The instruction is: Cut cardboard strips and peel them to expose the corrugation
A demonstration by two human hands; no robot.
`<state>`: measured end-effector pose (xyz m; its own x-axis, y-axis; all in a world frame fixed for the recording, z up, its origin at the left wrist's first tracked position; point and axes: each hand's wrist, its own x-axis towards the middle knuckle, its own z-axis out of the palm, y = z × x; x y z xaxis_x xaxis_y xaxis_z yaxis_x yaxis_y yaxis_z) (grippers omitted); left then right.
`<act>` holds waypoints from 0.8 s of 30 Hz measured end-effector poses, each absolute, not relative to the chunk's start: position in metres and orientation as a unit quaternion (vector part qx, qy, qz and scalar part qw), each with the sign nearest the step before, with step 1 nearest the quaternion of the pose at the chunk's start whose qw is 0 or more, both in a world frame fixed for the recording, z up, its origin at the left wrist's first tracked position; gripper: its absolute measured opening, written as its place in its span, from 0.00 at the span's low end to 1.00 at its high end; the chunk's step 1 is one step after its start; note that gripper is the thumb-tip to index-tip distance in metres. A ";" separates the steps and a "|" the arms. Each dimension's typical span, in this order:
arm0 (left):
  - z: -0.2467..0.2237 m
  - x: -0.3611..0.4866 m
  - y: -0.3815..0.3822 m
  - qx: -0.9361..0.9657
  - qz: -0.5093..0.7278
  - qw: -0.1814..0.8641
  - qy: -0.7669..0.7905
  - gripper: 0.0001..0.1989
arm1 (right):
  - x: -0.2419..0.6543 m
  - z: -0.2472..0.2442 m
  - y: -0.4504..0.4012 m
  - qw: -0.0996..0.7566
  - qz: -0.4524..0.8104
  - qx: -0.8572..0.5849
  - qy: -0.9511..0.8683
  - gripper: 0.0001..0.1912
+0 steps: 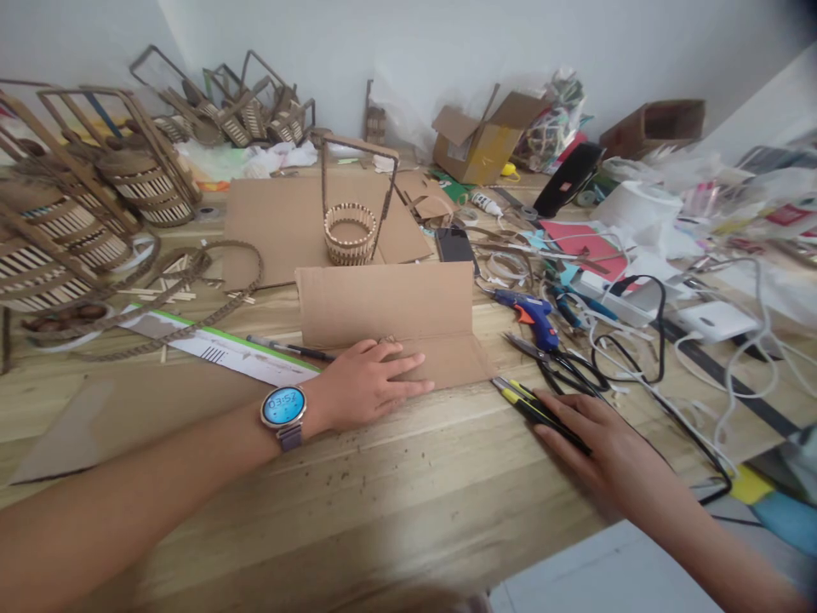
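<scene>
My left hand [367,383], a watch on its wrist, lies flat with fingers spread on the near flap of a folded cardboard piece [386,302]. The far flap of that piece stands up at an angle. To the right, my right hand [593,434] has its fingers closed around a yellow and black utility knife [527,404], which lies low over the table near the cardboard's right corner. Beyond the cardboard stands a small woven basket [351,234] with a tall handle. A pen [290,347] and a white ruler-like strip [220,345] lie left of my left hand.
Scissors [555,362] and a blue glue gun [533,317] lie just beyond my right hand, among cables and a white charger [718,322]. Finished baskets [144,183] crowd the left side. A cardboard box [485,140] and a black speaker [568,179] stand at the back.
</scene>
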<state>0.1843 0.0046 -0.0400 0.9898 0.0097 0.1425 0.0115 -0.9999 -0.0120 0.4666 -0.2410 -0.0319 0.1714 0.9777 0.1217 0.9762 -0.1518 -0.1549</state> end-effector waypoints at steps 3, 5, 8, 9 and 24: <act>-0.041 0.184 0.005 -0.997 -0.079 0.004 -0.003 0.21 | 0.466 -0.034 -0.248 0.113 0.002 -0.757 -0.643 0.26; -0.041 0.184 0.006 -0.997 -0.081 0.004 -0.001 0.21 | 0.464 -0.036 -0.252 0.118 -0.004 -0.756 -0.644 0.26; -0.042 0.183 0.006 -0.997 -0.083 0.008 0.000 0.20 | 0.457 -0.036 -0.250 0.112 -0.007 -0.758 -0.643 0.25; -0.042 0.183 0.006 -0.997 -0.083 0.009 -0.002 0.20 | 0.453 -0.035 -0.246 0.111 -0.004 -0.759 -0.642 0.25; -0.029 0.138 0.006 -0.984 -0.137 0.051 -0.099 0.32 | 0.445 -0.036 -0.231 0.113 -0.030 -0.760 -0.640 0.29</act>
<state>0.1382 0.0061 -0.0286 0.9432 0.1805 0.2790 0.2085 -0.9752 -0.0739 0.4453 -0.2305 -0.0363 0.1797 0.9652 0.1899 0.9787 -0.1559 -0.1337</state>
